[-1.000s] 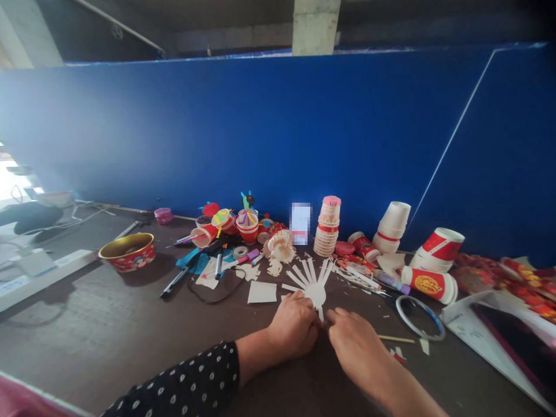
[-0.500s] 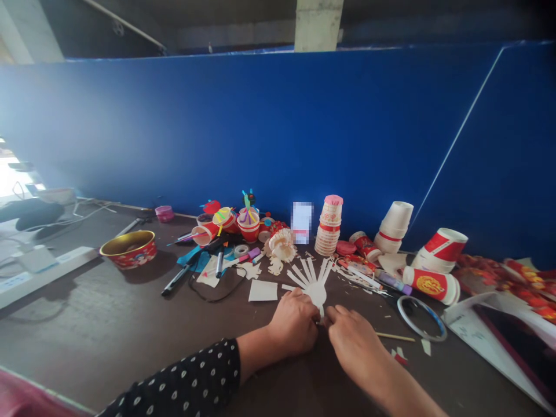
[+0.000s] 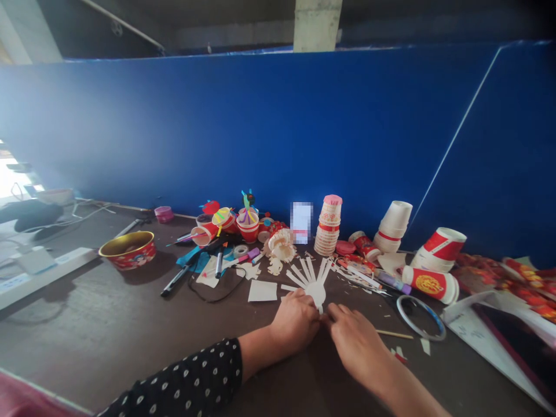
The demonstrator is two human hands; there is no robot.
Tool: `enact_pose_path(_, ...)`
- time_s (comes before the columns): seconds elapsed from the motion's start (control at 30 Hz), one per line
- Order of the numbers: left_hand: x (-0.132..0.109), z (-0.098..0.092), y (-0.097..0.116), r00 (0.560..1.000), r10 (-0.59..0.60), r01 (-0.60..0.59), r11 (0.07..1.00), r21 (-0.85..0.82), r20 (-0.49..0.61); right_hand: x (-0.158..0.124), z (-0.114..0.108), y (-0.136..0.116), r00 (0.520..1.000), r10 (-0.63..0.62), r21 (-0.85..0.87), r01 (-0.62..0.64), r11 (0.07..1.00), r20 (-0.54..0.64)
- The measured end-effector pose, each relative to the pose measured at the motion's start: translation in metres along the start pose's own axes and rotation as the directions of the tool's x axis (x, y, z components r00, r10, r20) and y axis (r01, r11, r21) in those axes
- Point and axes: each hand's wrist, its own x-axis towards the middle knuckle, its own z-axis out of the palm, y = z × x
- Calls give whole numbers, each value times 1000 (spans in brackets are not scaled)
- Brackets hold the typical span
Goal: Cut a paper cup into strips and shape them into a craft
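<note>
"Right hand has shifted slightly since a second ago, and less of the near strip on the cutout shows."

"Where's the cutout from the fingers?"

"Just ahead of them on the table, its other strips fanned away from the person."

"And that near one?"

"Its length runs from the middle back toward the person, ending between both sets of fingertips. Left hand is nearer the middle, overlapping its edge; the right is just beside the strip."

"Gripping?"

"Fingers curled on both; whether they pinch the strip I can't tell, knuckles hide it"
</note>
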Motion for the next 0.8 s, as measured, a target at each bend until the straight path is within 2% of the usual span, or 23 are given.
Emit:
enact_pose_path(0.1,1,1,0,1000,8,-8,1000,18,2,-1,-4,6,1000,11,94,-12,995,9)
enact_pose_path(0.27,0,2,-2,1000,7,-7,1000,-24,22,1,-1,14,998,25,234,-12,972,-53)
enact_pose_path(0.47,-2,4,-3,1000,-7,7,997,-82,-3,6,-3,8,999,38,153,-36,988,-12)
enact_pose_path(0.7,0,-7,-6,995,-39,28,993,-114,-97,13,0,6,997,39,124,-32,992,-61)
enact_pose_path(0.8,2,-12,-8,993,-81,70,989,-130,-82,16,3,6,996,34,111,-25,994,-84)
